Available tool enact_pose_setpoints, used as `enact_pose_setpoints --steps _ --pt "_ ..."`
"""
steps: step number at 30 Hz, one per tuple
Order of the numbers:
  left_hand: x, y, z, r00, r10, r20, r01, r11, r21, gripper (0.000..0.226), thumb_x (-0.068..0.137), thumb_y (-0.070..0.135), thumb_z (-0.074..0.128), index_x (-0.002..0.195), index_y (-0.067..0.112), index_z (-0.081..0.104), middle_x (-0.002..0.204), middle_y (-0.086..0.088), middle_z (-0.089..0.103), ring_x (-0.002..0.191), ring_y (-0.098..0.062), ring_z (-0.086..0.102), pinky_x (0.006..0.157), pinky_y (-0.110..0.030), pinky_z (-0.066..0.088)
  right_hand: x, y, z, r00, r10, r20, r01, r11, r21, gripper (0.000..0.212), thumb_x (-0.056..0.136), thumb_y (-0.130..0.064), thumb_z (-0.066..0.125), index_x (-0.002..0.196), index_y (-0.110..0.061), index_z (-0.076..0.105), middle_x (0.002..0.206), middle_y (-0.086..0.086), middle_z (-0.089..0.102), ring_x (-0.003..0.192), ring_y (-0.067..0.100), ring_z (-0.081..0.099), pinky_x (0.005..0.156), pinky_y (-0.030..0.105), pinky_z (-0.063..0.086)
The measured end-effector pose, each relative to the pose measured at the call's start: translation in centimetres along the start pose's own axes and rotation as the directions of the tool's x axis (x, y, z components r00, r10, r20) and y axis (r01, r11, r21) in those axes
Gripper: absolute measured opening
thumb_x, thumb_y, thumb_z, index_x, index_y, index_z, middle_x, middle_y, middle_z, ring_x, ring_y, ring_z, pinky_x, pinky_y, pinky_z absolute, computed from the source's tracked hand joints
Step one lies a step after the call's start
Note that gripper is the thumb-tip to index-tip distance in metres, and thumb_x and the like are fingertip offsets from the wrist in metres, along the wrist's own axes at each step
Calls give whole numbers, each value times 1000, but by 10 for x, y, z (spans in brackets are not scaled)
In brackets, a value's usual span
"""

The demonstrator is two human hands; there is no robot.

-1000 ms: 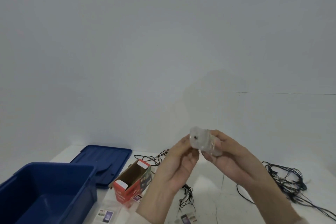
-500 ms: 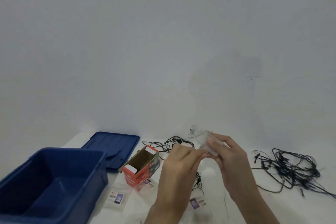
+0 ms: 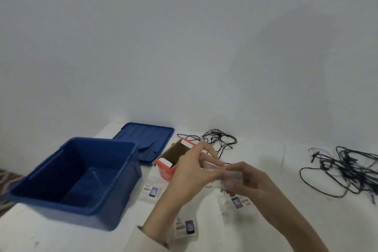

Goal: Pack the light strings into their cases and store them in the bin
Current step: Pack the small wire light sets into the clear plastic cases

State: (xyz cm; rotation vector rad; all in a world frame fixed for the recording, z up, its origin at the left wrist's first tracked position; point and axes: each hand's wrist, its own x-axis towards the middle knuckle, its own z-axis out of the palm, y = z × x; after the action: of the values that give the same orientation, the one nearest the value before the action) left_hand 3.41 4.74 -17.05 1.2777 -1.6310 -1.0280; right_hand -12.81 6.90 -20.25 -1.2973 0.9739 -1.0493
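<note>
Well, you had the white table [image 3: 61, 235] spread before you, and the largest thing on it was the open-topped blue bin [image 3: 114, 206] at your left. Its blue lid [image 3: 147, 141] lay flat just behind it, to the right. Far to your right sat a dark tangled light string [image 3: 343, 170], well apart from your hands; a thinner light string [image 3: 216, 141] lay in loose loops near the back edge. Between the lid and your hands lay a red carton [image 3: 166, 170], tilted, with its flaps open and partly hidden by your fingers.

Your left hand [image 3: 190, 174] and right hand [image 3: 249, 182] met above the middle of the table, the fingers of both curled. Under and around them lay three small labelled packets [image 3: 186, 228].

Smallest was the clear plastic piece [image 3: 229, 178] held between your hands. Your left fingertips pinched one end, and your right fingers and thumb wrapped round the other. It was too blurred to tell more.
</note>
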Motion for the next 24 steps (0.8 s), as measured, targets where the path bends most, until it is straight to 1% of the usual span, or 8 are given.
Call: enact_pose_setpoints --steps 3,8,10,12,15,18,20,24 --pt "-11 -16 0 990 -135 35 137 988 -68 32 68 9 81 91 20 62 74 2 70 64 -5 64 58 -21 53 -2 13 12 999 2 -51 -4 999 -51 25 61 -26 82 81 -23 68 68 4 69 61 13 60 55 18 44" --pt "-23 -47 -11 927 -374 -15 349 880 -322 11 80 11 70 90 8 66 69 -5 64 63 -13 65 56 -19 52 2 33 34 995 72 68 -71 997 -19 22 61 -18 80 77 -11 67 67 2 67 61 11 59 57 19 46" --pt "-23 -63 -20 930 -339 -144 318 936 -150 8 87 19 63 93 14 67 87 -2 70 81 -13 66 69 -21 56 8 43 43 992 122 25 -123 992 31 20 58 -18 80 72 -12 66 64 2 64 58 14 55 56 21 45" --pt "-21 -79 -34 921 -232 -312 302 932 200 14 92 27 55 102 23 64 111 5 64 105 -11 58 91 -28 51 15 49 50 987 162 -21 -159 983 88 17 56 -17 79 67 -12 66 64 4 64 57 16 53 57 24 45" --pt "-18 -100 -56 897 -256 -361 430 698 573 53 90 37 55 138 24 37 147 -3 31 139 -23 22 110 -37 29 23 53 58 983 180 -26 -175 975 134 15 56 -14 78 62 -12 64 63 2 65 56 14 53 57 25 45" --pt "-14 -121 -63 867 -377 -325 488 513 707 81 86 45 56 147 17 10 154 -10 16 143 -30 10 114 -39 21 28 55 66 985 170 -26 -165 977 137 18 59 -5 81 60 -13 65 62 1 66 53 12 54 53 23 45" --pt "-11 -133 -63 865 -392 -313 476 446 757 76 88 42 54 145 14 14 150 -13 24 140 -30 17 112 -38 25 30 56 69 986 164 -28 -159 978 137 20 64 3 79 61 -10 64 63 2 66 52 12 54 52 22 45" --pt "-14 -140 -61 884 -359 -299 440 421 794 60 85 40 53 137 19 32 145 -9 29 137 -29 20 109 -38 26 30 53 69 988 152 -7 -150 981 122 15 56 -14 78 62 -13 65 67 4 67 56 12 55 54 23 46"
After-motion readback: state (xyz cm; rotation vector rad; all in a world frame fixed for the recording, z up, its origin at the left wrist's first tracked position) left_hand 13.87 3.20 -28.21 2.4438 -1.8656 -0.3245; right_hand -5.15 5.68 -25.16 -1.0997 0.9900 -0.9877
